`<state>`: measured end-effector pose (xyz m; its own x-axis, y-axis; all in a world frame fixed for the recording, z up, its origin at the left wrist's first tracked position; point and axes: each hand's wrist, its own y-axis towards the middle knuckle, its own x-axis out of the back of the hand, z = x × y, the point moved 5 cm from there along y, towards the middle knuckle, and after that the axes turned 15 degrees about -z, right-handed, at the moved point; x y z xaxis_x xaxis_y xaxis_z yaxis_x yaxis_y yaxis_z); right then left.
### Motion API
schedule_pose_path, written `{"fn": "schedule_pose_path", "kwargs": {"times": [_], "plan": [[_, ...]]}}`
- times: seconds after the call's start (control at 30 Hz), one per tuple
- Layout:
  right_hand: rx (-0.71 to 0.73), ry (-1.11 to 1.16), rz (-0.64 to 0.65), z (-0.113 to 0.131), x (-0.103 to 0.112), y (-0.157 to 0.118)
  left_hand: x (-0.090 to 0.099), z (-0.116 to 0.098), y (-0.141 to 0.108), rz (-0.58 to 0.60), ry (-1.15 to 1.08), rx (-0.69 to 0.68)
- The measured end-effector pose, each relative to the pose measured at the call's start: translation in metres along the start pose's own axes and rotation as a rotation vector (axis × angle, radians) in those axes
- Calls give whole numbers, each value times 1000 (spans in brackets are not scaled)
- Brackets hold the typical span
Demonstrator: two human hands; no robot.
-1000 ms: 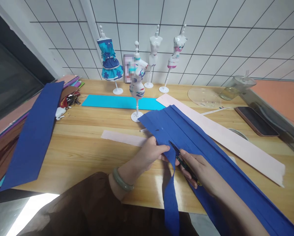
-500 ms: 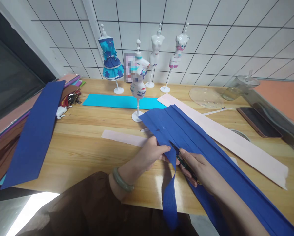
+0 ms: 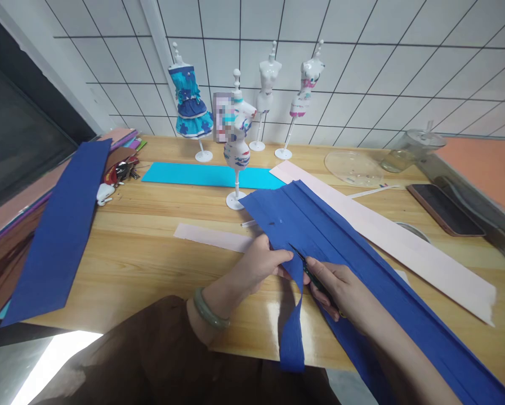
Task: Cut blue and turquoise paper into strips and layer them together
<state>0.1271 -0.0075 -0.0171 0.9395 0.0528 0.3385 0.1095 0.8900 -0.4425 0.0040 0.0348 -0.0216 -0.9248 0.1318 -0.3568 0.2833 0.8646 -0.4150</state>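
- A person's left hand (image 3: 267, 260) pinches the near edge of a long, royal-blue, cloth-like sheet (image 3: 345, 247), thumb on top; the right hand (image 3: 330, 284) is wrapped around dark-handled scissors (image 3: 315, 278).
- The sheet lies slanting across a pale wooden table (image 3: 159, 270), from near the middle down to the lower right; the blades point into it.
- The left thumb sits just beside the blade tips, so a slip or a long snip could nick it.
- A narrow, twisted blue strip (image 3: 292, 337) hangs from between the hands; a tug could tear it or pull the cut crooked.
- Loose folds in the sheet could bunch under the blades and catch a second layer.
- At its far corner, the sheet comes close to the round base of a white, paint-streaked dress-form figurine (image 3: 236, 151); whether they touch is unclear. Dragging the sheet could tip it.
- Strip and sheet both run past the table's near edge, where their weight could pull.
- Bare wood shows left of the left forearm; rightward, a long pale-pink strip (image 3: 387, 242) borders the sheet, leaving less room.
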Motion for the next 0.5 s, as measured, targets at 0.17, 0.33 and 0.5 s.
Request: {"fn": "schedule_pose_path", "kwargs": {"times": [0.17, 0.33, 0.5], "plan": [[8, -27, -10, 2, 1, -2, 9, -1, 5, -130, -19, -14], [-7, -59, -14, 3, 1, -6, 13, -3, 8, -160, -84, -56], [0, -31, 7, 6, 1, -6, 12, -4, 8, -154, -69, -55]]}}
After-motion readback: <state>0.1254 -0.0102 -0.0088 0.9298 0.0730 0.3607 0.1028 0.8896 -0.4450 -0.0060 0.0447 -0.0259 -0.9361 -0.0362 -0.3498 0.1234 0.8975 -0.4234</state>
